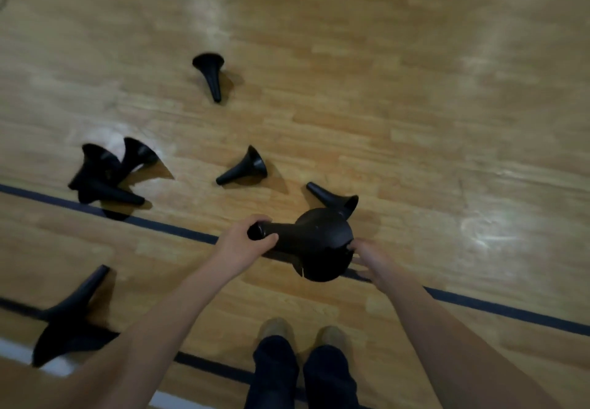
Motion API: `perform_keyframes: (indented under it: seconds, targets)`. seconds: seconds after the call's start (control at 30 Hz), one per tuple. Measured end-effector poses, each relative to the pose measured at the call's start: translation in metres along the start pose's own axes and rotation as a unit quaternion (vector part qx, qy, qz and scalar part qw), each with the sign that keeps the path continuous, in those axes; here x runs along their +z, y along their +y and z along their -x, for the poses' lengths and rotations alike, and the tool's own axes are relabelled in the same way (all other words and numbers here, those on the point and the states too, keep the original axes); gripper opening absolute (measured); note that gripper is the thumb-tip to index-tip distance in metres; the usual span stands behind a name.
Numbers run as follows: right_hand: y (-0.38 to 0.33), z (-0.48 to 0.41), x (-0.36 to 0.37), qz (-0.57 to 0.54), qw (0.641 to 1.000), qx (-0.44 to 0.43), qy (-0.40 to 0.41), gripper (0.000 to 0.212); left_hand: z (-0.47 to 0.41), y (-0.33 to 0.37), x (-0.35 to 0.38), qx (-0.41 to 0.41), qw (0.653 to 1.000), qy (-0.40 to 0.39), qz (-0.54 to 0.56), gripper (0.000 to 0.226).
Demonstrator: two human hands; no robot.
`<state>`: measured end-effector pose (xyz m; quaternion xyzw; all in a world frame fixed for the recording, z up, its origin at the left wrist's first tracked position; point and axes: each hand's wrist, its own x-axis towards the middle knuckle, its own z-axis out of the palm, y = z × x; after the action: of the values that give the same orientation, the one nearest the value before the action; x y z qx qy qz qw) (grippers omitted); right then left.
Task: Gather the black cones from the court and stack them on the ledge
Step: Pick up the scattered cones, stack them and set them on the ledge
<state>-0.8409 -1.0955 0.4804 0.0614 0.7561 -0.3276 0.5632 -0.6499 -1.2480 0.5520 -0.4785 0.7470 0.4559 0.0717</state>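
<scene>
Got one held cone [313,242] sideways above the floor [415,105], dead centre. Gripping its narrow tip with the left hand [252,241], pinching the flared base rim with the right hand [367,257]. Looks light, thin and bendy, probably a bit slick, so best grabbed by the neck. Scattered round it: nearest cone [332,199] at 1 o'clock, middle cone [244,167] at 11, far cone [209,73] toward 12, pile [105,175] at 10, low cone [70,322] at 8. Loads of open floor at 2 to 4 o'clock. No ledge in sight.
</scene>
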Motion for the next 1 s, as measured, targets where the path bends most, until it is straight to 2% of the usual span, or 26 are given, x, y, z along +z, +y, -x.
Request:
perform_keyframes:
  seconds: [0.3, 0.53, 0.7, 0.83, 1.0]
  targets:
    - [-0.086, 0.155, -0.041, -0.06, 0.992, -0.109, -0.007, 0.021, 0.078, 0.093, -0.108, 0.018, 0.995, 0.027, 0.093, 0.027]
    - [-0.143, 0.233, -0.037, -0.073, 0.978, -0.195, -0.021, 0.016, 0.123, 0.101, -0.16, -0.008, 0.969, 0.089, 0.229, 0.025]
    - [-0.173, 0.274, 0.014, -0.059, 0.969, -0.23, -0.065, 0.016, 0.162, 0.07, -0.202, -0.046, 0.935, 0.121, 0.33, 0.013]
    - [-0.19, 0.302, 0.081, -0.016, 0.958, -0.253, -0.136, 0.017, 0.209, 0.02, -0.238, -0.061, 0.9, 0.204, 0.381, 0.008]
    - [-0.191, 0.344, 0.192, 0.08, 0.931, -0.286, -0.212, 0.032, 0.285, -0.053, -0.274, -0.096, 0.843, 0.327, 0.416, 0.008]
